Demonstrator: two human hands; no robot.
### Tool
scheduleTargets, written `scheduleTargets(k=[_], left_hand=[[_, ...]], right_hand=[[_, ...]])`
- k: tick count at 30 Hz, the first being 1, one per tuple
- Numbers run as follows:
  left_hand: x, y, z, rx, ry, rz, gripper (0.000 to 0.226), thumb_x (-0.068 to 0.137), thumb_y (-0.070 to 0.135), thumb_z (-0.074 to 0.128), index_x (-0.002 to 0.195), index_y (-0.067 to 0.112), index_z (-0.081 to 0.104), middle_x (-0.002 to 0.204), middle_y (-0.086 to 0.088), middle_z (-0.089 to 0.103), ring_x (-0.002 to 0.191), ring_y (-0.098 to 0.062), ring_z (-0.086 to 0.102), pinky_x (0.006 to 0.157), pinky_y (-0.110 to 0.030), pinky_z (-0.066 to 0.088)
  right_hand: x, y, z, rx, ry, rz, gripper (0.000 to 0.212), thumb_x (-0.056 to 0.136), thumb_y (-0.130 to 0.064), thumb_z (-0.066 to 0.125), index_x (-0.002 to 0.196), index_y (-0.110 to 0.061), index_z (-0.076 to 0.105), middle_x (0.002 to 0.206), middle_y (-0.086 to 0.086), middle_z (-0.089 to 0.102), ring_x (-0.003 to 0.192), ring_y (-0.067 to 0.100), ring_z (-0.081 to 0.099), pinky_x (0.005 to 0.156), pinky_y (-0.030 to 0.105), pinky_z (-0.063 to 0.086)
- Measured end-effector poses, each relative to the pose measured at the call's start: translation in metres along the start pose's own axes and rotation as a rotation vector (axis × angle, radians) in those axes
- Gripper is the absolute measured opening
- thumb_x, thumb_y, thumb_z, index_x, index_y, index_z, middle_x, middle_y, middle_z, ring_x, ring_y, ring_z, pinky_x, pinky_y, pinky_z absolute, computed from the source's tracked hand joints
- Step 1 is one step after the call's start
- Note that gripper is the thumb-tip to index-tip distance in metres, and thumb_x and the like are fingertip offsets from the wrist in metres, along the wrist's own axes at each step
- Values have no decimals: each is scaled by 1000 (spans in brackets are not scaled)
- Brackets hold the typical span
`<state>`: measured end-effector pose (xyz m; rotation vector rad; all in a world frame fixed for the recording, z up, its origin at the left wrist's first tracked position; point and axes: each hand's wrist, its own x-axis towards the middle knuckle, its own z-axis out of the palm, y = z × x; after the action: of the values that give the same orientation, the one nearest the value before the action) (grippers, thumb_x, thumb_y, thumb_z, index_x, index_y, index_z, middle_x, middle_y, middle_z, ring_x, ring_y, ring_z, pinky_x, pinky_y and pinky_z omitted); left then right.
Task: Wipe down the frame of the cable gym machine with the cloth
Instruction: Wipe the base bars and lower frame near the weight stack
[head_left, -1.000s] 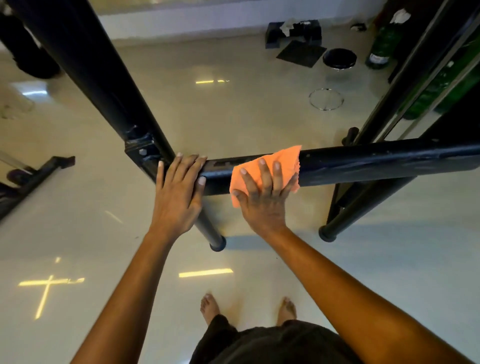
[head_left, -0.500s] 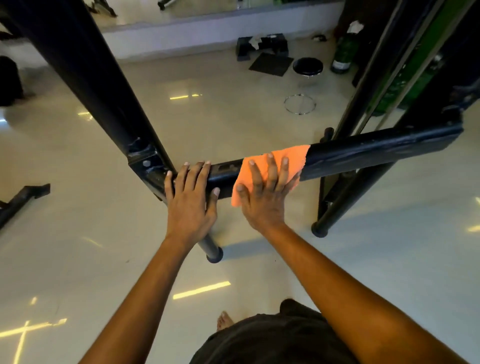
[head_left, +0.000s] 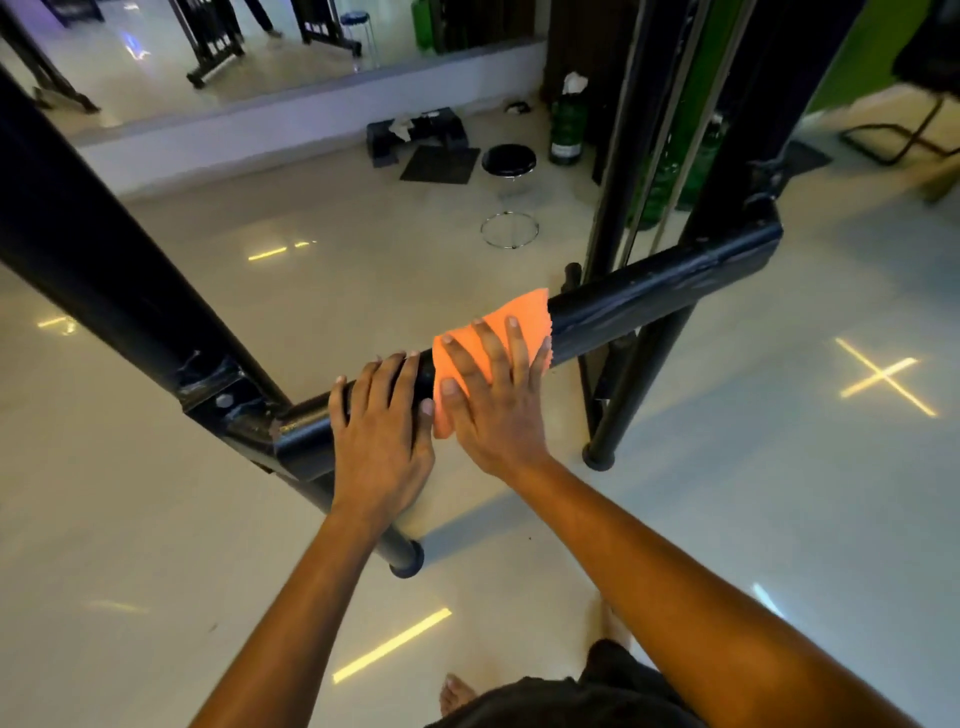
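Note:
A black crossbar (head_left: 660, 299) of the cable machine frame runs from a bolted joint (head_left: 223, 400) at the left up to a post at the right. An orange cloth (head_left: 514, 317) is draped over the bar near its middle. My right hand (head_left: 493, 395) lies flat on the cloth with straight spread fingers, pressing it against the bar. My left hand (head_left: 382, 431) rests on the bare bar just left of the cloth, fingers laid over the top and almost touching the right hand.
A thick slanted black beam (head_left: 93, 249) crosses the left side. Upright posts and cable rails (head_left: 639, 135) stand at the right. On the glossy floor behind are a round black stool (head_left: 509, 161), a black mat (head_left: 441, 163) and a green bottle (head_left: 566, 127). My bare foot (head_left: 457, 693) shows below.
The view has swung, so the bar now slopes upward to the right. My two hands have come closer together on the bar, the right one still pressing the cloth.

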<state>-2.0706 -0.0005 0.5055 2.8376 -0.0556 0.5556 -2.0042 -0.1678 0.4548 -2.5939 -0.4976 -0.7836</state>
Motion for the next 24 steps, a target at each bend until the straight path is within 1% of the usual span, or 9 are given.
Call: scheduleTargets(k=[3,5,8,11,14,17,20,22,24], left_hand=[[6,14,5,-1,9,-10,53,108,36,43,159,18,46,160,-4,47,151,-29,41,126,-60,22],[8,22,7,7,11,-22,54,109,37,42,160,18,45,160,-4,47,151,-29,40,127,-59,21],[13,34,11,19,-21,-43,55,111,40,36,161,18,43,162,-3,45,154,-27,38,129,-59,18],[24,50,17,-12,-11,-77,53,111,38,35,159,19,47,159,-1,49,151,-25,41,128,-58,20],[38,68,25,-50,2,-85,50,109,37,39,154,18,52,154,0,54,145,-24,47,125,-56,24],[41,75,29,-50,14,-99,48,109,37,42,153,20,53,153,1,54,144,-23,47,124,-56,24],[47,84,33,-35,8,-116,49,110,39,41,154,23,53,154,2,54,146,-22,45,126,-55,21],[54,96,40,-30,15,-136,48,109,39,41,153,24,54,153,3,55,144,-21,46,126,-53,20],[63,109,48,-41,18,-146,49,108,39,42,152,23,56,151,3,56,143,-21,48,125,-51,20]], right_hand=[[2,33,-2,-45,-32,-217,57,116,-52,42,169,-34,36,177,8,30,167,37,17,128,75,13],[7,80,-12,-108,-31,-264,58,116,-49,44,171,-36,32,178,8,28,167,37,17,128,73,14],[12,119,-27,-93,-5,-52,55,116,-46,40,169,-35,32,178,9,26,167,38,15,128,74,14],[14,76,-18,1,28,143,52,113,-38,44,165,-33,42,176,10,28,167,40,11,128,75,8],[14,68,-12,56,1,-44,50,114,-43,43,163,-33,50,173,8,36,166,39,19,130,72,3],[31,136,-28,-20,-51,-289,52,115,-48,37,165,-37,45,171,3,39,162,35,28,133,63,5],[47,180,-45,-11,-46,-134,50,114,-50,37,160,-35,47,167,3,43,161,34,28,134,57,2],[45,164,-44,10,-10,20,50,114,-48,34,157,-32,53,165,5,45,160,35,29,133,64,5],[37,133,-36,36,-7,62,50,114,-47,34,158,-32,53,167,5,42,162,37,26,130,71,8]])
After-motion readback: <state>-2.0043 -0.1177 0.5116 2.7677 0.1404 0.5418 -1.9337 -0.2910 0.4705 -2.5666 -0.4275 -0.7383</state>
